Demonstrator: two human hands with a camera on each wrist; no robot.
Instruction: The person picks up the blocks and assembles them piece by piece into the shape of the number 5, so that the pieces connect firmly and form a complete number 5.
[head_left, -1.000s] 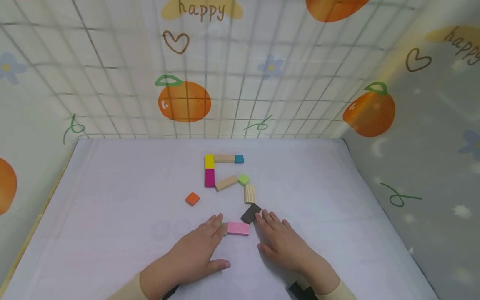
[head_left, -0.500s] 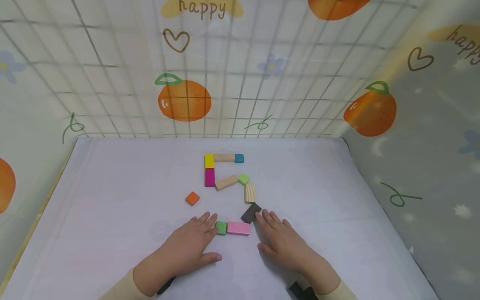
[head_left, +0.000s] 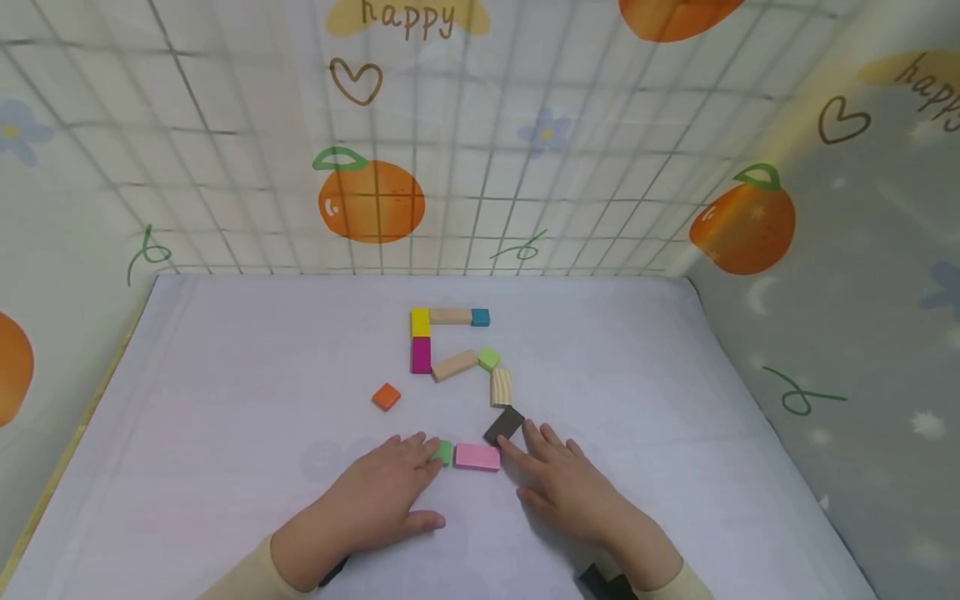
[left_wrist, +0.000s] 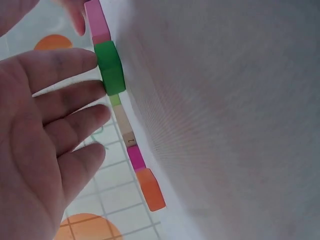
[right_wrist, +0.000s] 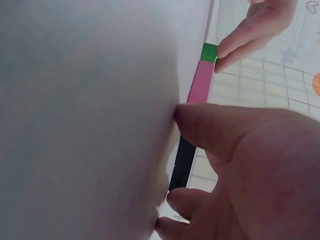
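My left hand [head_left: 382,487] lies palm down with fingers extended, its fingertips at the green block [head_left: 446,454] and partly covering it in the head view. Beside that block is a pink block [head_left: 477,457]. My right hand [head_left: 570,483] has its fingers spread, the index fingertip at the near corner of a black block [head_left: 504,426]. From there a striped wooden block [head_left: 501,387], a lime block [head_left: 489,358] and a slanted plain wooden block [head_left: 454,365] form a bent line, with a magenta block [head_left: 422,355] at its left end.
Farther back, a yellow block [head_left: 420,322], a plain wooden block [head_left: 451,317] and a blue block [head_left: 481,317] continue the line from the magenta one. An orange block [head_left: 386,397] lies apart on the left. Printed cloth walls [head_left: 615,225] border the white tabletop [head_left: 247,400].
My left hand first drew back to the left, uncovering the green block, then its fingertips came over part of it again. My right index fingertip shifted along the black block toward its near corner.
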